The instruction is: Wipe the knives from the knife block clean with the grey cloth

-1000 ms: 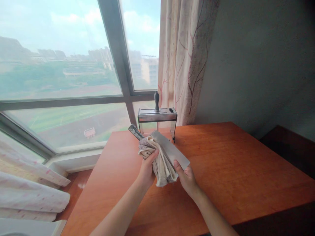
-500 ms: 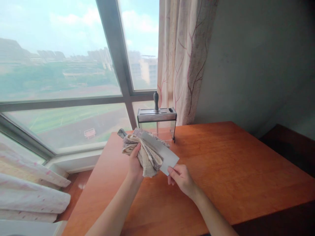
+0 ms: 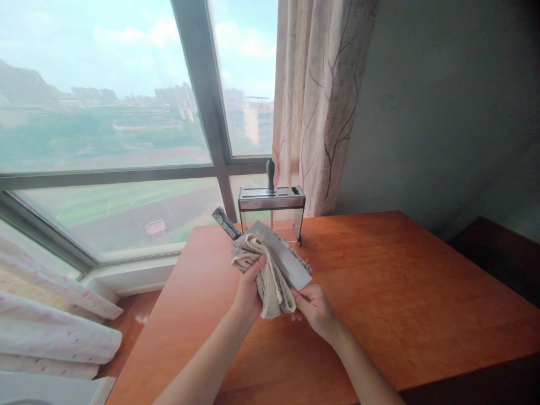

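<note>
Left grip [image 3: 248,295] clasps the cloth [image 3: 273,288], blade [image 3: 283,256] slanting to its right, near corner pinched by the right grip [image 3: 317,312].

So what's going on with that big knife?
A person has a bunched cloth in the left hand, folded against the knife, with the blade partly showing. The right hand is at the blade's near end; whether it pinches cloth or metal is hard to tell. They're over the table. Beyond them stands a rack, with a dark handle sticking up.
</note>
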Demonstrator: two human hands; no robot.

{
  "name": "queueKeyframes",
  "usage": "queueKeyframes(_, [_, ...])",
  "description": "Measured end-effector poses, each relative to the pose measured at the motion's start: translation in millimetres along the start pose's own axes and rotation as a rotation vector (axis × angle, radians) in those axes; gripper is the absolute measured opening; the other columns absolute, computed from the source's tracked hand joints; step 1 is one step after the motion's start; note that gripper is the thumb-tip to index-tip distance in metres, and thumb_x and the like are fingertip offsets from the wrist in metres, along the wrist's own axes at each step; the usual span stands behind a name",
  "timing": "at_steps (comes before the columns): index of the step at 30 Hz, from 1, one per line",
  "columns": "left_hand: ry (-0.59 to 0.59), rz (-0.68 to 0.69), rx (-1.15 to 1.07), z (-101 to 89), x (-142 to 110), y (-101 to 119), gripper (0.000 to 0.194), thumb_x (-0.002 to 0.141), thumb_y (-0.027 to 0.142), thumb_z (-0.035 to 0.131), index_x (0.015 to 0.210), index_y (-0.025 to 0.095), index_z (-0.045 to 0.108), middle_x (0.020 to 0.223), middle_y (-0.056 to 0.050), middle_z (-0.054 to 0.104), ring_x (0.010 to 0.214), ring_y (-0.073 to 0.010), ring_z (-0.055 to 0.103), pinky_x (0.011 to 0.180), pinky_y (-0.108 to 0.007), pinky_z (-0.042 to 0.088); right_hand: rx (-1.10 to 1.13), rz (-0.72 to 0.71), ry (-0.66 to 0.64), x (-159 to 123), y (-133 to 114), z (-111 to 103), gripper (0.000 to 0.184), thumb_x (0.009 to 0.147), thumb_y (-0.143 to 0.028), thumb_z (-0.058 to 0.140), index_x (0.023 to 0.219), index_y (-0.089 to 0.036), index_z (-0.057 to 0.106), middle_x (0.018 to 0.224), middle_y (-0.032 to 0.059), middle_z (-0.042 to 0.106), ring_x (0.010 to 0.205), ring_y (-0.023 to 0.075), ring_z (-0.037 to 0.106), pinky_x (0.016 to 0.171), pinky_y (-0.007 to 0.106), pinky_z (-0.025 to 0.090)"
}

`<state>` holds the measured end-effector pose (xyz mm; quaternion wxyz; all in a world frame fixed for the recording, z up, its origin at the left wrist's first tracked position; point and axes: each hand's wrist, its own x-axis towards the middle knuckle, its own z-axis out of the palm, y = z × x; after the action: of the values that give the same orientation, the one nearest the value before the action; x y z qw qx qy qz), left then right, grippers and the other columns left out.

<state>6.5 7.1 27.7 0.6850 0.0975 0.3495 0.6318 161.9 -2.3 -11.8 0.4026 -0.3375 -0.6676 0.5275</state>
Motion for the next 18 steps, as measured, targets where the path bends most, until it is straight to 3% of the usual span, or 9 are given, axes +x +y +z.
queueKeyframes(9, [0.025, 0.244, -0.109, -12.4, 17.8, 33.3, 0.023, 0.074, 0.026, 0.065, 0.094, 0.014, 0.066, 0.081, -0.006, 0.074, 0.081, -0.0234, 0.07, 0.078, -0.032, 0.056, 0.002, 0.033, -0.074, -1.1, 0.9, 6.1, 0.051, 0.09, -0.046, 0.045, 0.053, -0.015, 0.06, 0.048, 0.0018, 0.057, 0.043, 0.0097, 0.049, 0.046, 0.021, 0.036])
queueKeyframes(14, [0.02, 0.26, -0.159, -12.6, 17.4, 32.0, 0.023, 0.076, 0.023, 0.064, 0.097, 0.014, 0.066, 0.082, -0.006, 0.074, 0.083, -0.0233, 0.07, 0.08, -0.033, 0.055, 0.083, 0.022, 0.044, -2.3, -0.9, 6.6, 0.039, 0.09, -0.043, 0.047, 0.067, -0.015, 0.06, 0.057, 0.0027, 0.064, 0.045, 0.0105, 0.051, 0.047, 0.022, 0.038])
queueKeyframes(18, [0.025, 0.248, -0.162, -10.3, 15.1, 29.5, 0.017, 0.076, 0.024, 0.064, 0.089, 0.014, 0.067, 0.08, -0.005, 0.073, 0.082, -0.0227, 0.07, 0.08, -0.032, 0.055, 0.088, 0.01, 0.136, -1.3, -1.8, 5.1, 0.041, 0.09, -0.043, 0.047, 0.062, -0.015, 0.059, 0.054, 0.0033, 0.063, 0.045, 0.0106, 0.05, 0.047, 0.023, 0.038])
